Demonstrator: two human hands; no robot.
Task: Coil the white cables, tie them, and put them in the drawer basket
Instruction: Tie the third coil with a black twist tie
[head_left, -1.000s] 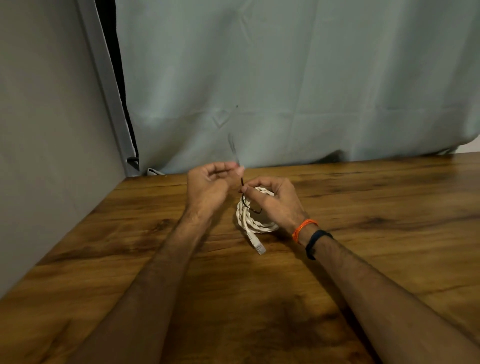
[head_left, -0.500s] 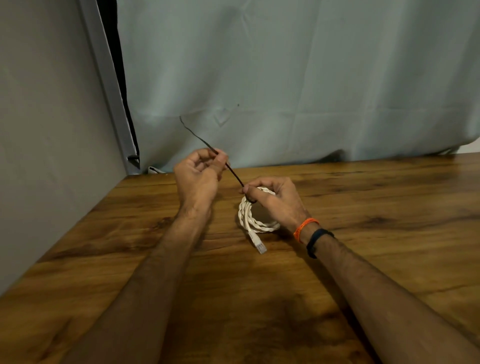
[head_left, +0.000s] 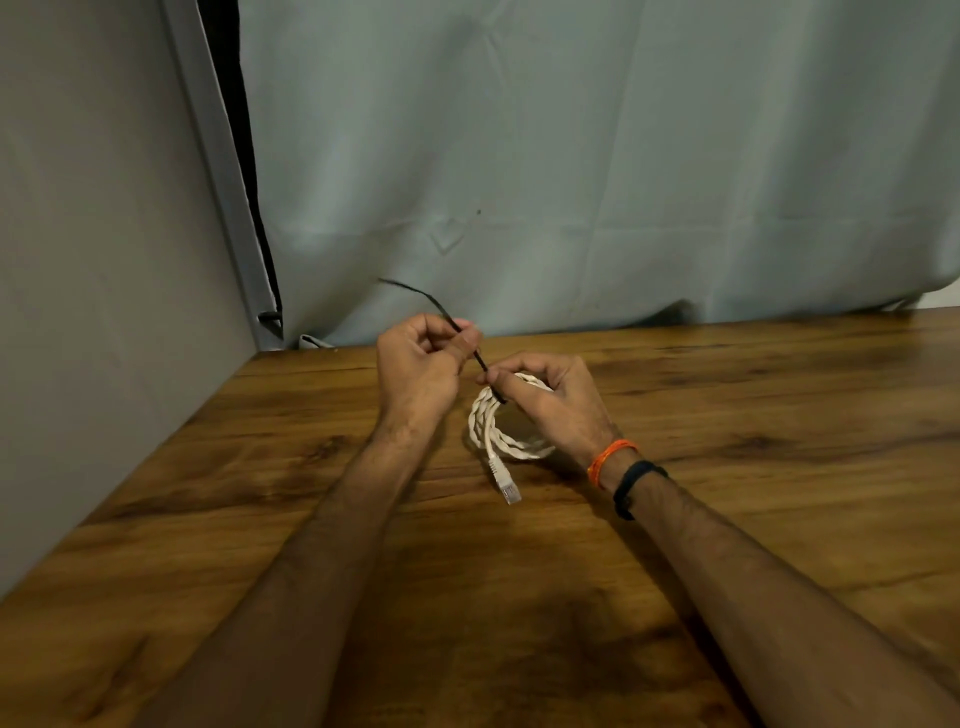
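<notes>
Head view: near the tabletop's (head_left: 779, 395) far edge, the right hand (head_left: 550, 400) pinches a coiled white cable (head_left: 485, 431) — light, floppy, best gripped across its loops — while the left hand (head_left: 418, 369) clenches a thin black tie (head_left: 447, 317).

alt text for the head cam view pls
Two bare hands tie a coiled white cable on a wooden table: the right hand holds the coil, the left hand pulls a thin black tie. A grey curtain hangs behind.
</notes>
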